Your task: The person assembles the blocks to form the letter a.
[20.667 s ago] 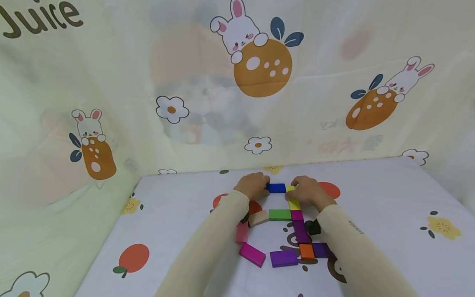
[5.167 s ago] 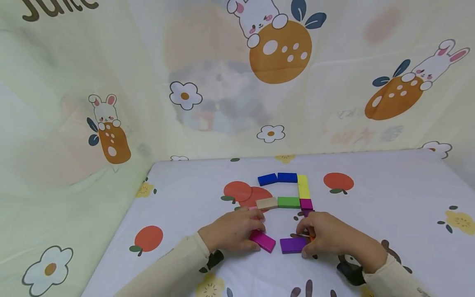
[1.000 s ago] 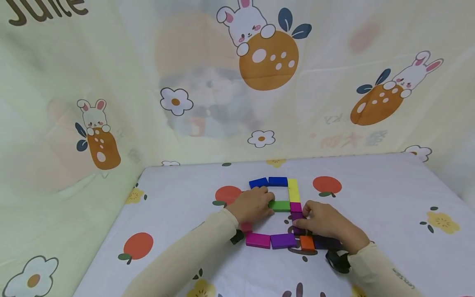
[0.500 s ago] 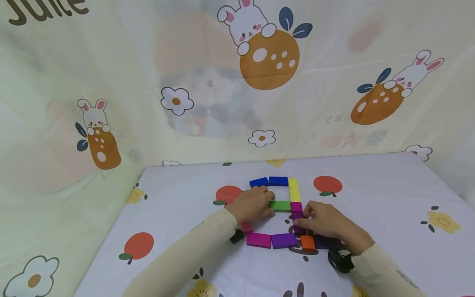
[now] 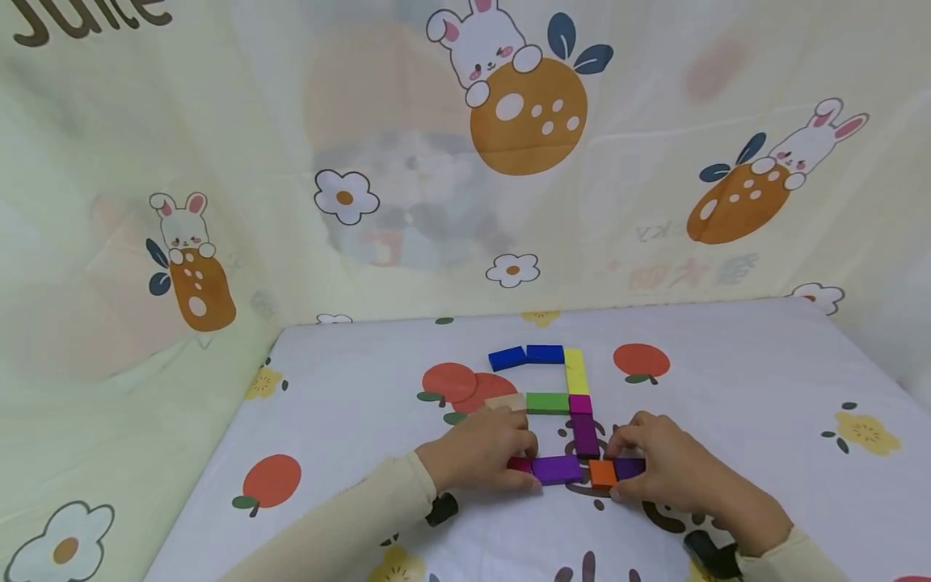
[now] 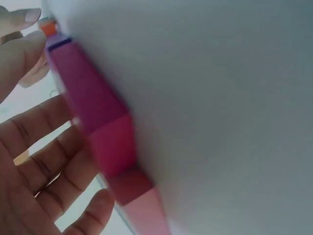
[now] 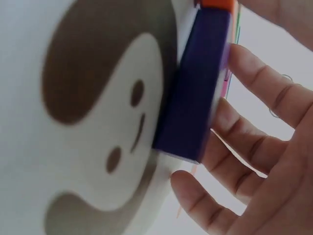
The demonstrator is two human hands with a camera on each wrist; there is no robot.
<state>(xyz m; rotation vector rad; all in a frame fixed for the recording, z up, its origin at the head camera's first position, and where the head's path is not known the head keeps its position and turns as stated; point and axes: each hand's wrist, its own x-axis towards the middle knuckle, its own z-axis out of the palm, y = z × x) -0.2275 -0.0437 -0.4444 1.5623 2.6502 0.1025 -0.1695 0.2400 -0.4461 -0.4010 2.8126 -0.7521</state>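
Coloured wooden blocks lie flat in an outline on the cloth. My left hand [image 5: 483, 453] grips the magenta block [image 6: 88, 88], fingers along its far side and thumb in front, beside the purple block [image 5: 556, 470]. A pink block [image 6: 146, 210] adjoins it in the left wrist view; the hand hides it in the head view. With my right hand [image 5: 676, 465] I hold the dark purple block [image 7: 195, 83] between thumb and fingers, against the orange block [image 5: 602, 474]. A narrow gap separates orange from purple. Above the orange stands a plum block [image 5: 585, 436].
A small magenta block [image 5: 579, 404], a yellow block [image 5: 575, 372] and two blue blocks [image 5: 545, 354] continue the outline farther back. Across the middle run a green block [image 5: 548, 403] and a beige block [image 5: 507, 402]. The printed cloth [image 5: 364, 388] meets a hanging curtain [image 5: 407, 242] behind.
My left hand has come back from the beige block to the magenta one. The right has moved from the plum block to the dark purple one. The magenta block, slanted earlier, now lines up with the purple.
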